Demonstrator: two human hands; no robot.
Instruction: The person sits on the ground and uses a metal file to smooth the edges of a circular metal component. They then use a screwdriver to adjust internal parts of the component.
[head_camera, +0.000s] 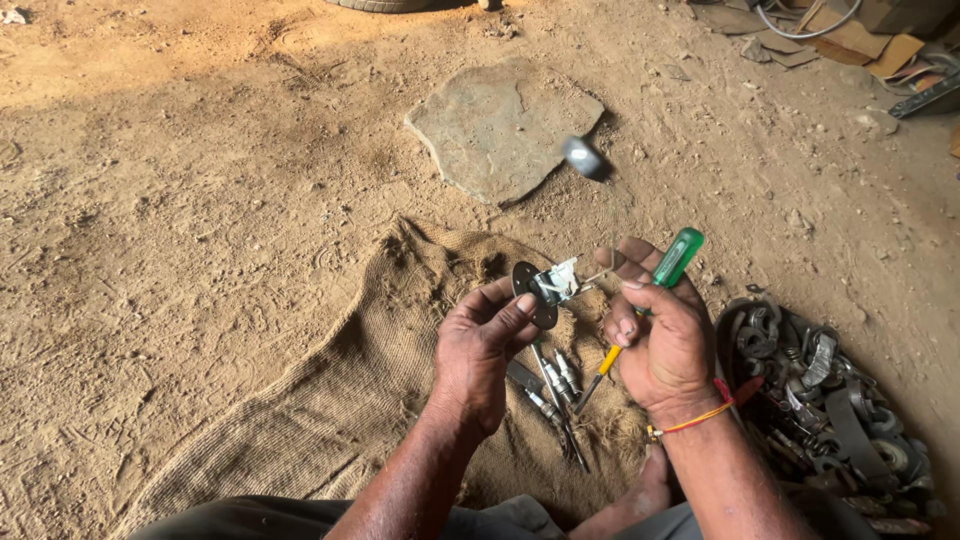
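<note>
Burlap sack (330, 400) under me on the dirt floor (200, 200), and I'm holding a small metal part (545, 288) up over it: dark round disc w/ a pale block fixed to it. My left hand (480, 350) pinches the disc edge, thumb & fingers closed on it. My right hand (660, 340) is wrapped shut round a screwdriver (650, 300), green see-thru handle poking up past my fingers, yellow collar & shaft angling down-left below my palm. A thin wire arm runs from the part up-right to a blurry grey float (582, 157). Spark plugs & bits (555, 385) lie on the sack just below my hands. Pile of scrap metal parts (830, 390) sits right of my right wrist. Flat stone (505, 125) farther out on the dirt.
</note>
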